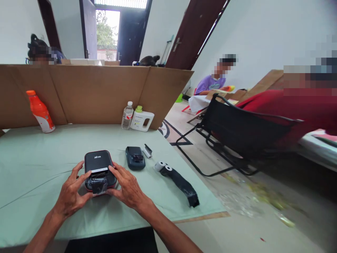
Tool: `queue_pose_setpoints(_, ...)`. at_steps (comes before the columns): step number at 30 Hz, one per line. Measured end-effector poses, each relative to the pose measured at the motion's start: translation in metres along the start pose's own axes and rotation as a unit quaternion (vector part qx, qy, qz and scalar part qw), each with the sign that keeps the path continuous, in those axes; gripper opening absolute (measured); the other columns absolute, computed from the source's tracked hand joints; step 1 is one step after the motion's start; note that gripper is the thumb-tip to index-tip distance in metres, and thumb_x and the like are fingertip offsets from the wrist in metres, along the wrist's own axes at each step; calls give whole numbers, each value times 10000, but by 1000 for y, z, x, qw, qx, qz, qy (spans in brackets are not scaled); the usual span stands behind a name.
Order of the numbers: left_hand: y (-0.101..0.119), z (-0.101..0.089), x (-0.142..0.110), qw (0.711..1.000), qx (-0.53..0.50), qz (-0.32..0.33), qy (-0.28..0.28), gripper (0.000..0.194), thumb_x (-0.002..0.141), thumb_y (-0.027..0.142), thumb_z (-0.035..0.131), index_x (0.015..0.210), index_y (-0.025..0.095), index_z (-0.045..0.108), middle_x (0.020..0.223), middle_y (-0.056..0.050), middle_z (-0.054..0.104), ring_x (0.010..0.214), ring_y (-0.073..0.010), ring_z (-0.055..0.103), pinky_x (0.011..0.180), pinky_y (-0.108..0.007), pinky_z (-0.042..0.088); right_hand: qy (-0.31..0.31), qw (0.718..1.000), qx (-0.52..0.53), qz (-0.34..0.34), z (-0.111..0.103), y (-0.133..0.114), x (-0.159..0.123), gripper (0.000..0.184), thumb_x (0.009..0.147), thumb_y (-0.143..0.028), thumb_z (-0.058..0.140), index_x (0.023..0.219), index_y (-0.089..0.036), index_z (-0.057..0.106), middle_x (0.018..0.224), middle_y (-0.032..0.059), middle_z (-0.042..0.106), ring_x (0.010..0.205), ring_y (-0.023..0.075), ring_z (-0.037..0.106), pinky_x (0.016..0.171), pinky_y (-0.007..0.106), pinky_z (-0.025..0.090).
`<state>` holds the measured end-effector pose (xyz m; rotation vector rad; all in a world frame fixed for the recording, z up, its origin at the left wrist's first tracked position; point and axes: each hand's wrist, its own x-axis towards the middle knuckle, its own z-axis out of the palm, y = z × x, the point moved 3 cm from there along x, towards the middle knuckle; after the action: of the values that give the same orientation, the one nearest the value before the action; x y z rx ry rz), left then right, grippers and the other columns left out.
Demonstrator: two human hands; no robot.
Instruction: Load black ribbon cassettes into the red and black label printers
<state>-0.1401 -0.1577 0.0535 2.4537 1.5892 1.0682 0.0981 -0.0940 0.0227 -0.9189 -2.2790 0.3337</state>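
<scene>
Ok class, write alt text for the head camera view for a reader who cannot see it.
Two hands, left hand and right hand, grip a small black printer from both sides on a pale green table. To its right lie a second black device and two paper rolls.

I count two black printers (99, 169) (135, 157), two white paper rolls (159, 165) (168, 168), three bottles (40, 111) (127, 115) (141, 119), one small clip (147, 150), one folding chair (244, 131).
</scene>
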Motion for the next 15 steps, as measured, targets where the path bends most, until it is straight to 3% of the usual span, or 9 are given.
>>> queue_pose_setpoints(4,-3,0,-2,999,35,-9,-6,621,864,386,759,1435,274,545,1643,-167,377,1398,-375,543,1049,-531,575,-5,1000,3,8,0,-4,0,928,797,-419,884,1564,-201,411,1580,236,462,1412,383,527,1100,564,522)
queue_pose_setpoints(9,-7,-2,0,996,89,-9,-15,828,842,570,749,1534,251,428,1558,-178,510,1354,-371,587,1047,-529,570,8,1000,16,3,3,-5,-3,913,822,-397,863,1581,-210,390,1581,230,462,1429,371,512,1110,557,515)
queue_pose_setpoints(15,-9,-7,6,992,122,16,-30,740,804,529,780,1445,256,530,1460,-165,601,1256,-363,652,977,-485,599,17,1000,26,0,3,-4,-2,894,798,-378,886,1553,-235,429,1559,221,494,1410,370,535,1091,556,532)
